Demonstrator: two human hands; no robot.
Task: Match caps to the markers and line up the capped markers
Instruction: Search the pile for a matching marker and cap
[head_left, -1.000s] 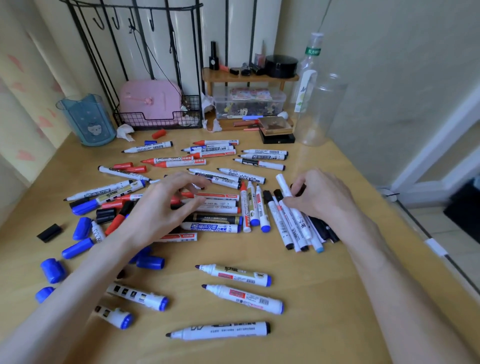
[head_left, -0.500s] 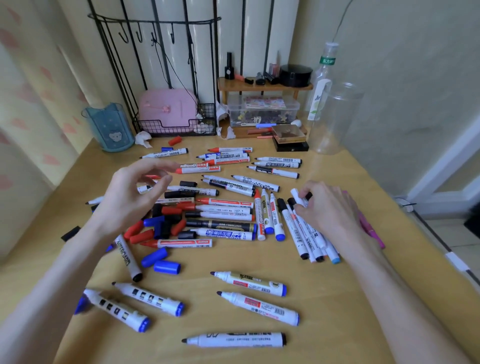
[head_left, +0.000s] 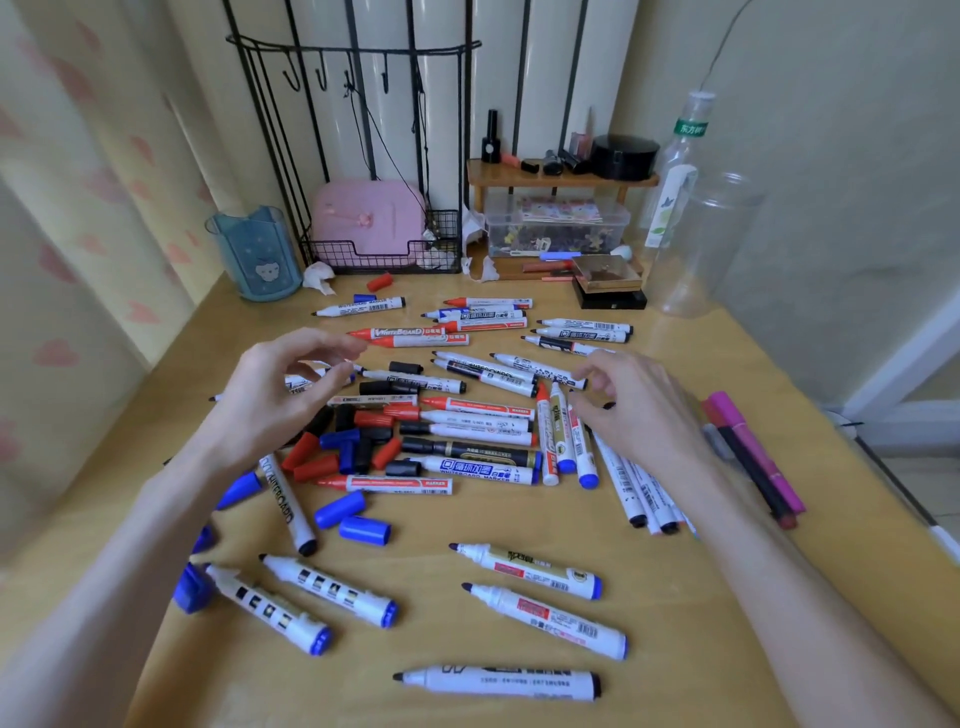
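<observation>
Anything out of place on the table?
One red cap lies alone by the wire basket, far from the cap pile. Slim pink pens sit apart at the right edge of the table, unlike the whiteboard markers.

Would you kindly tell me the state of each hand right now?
Left hand: open, holding nothing.
Right hand: open, holding nothing.
</observation>
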